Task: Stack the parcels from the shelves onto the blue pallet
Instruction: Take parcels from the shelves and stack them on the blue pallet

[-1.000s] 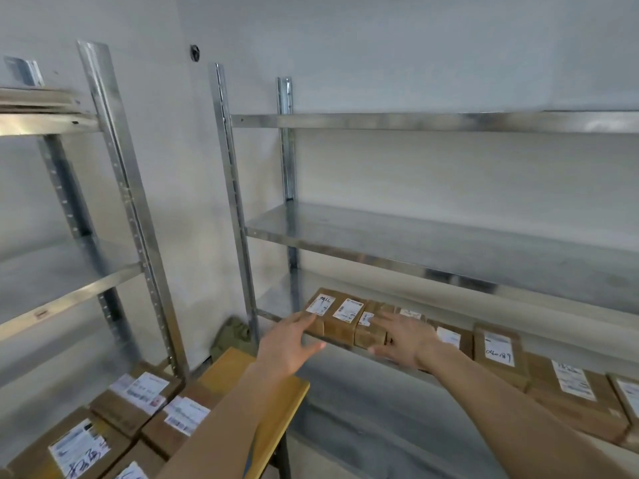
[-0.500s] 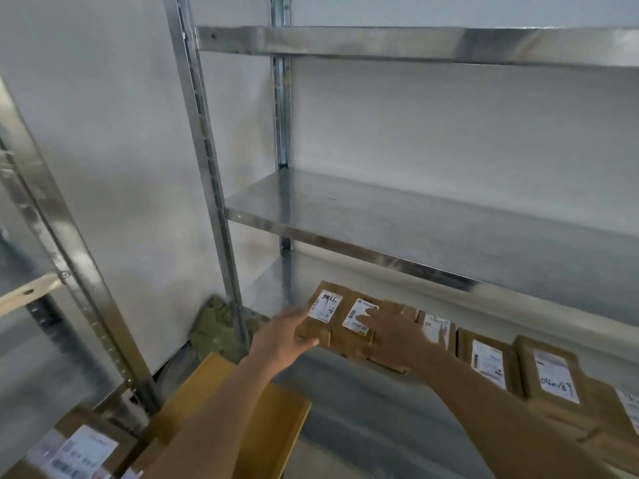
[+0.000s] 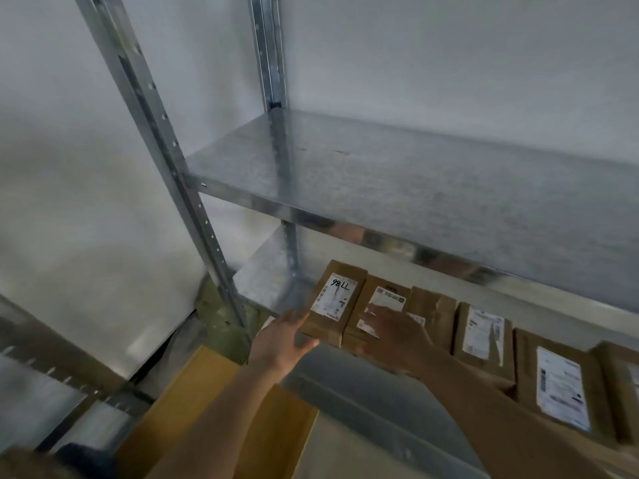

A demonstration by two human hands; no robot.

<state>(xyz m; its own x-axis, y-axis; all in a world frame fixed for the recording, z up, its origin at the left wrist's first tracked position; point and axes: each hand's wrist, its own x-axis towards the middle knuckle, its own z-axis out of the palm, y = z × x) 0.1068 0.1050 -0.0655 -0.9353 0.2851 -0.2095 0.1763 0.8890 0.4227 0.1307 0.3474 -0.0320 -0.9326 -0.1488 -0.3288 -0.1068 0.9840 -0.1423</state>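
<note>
The left hand (image 3: 283, 340), fingers relaxed, touches the near-left corner of a brown cardboard parcel (image 3: 337, 302) whose white label reads "98LL". The right hand (image 3: 394, 335) lies flat on the neighbouring parcel (image 3: 380, 305). Both sit on the lower metal shelf (image 3: 269, 281), heading a row.

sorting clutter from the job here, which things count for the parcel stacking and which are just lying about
Job:
- left hand at the parcel marked 98LL
- right hand on the second parcel
- row of labelled parcels on the lower shelf

Lying about:
- bare middle shelf
- yellow board
</note>
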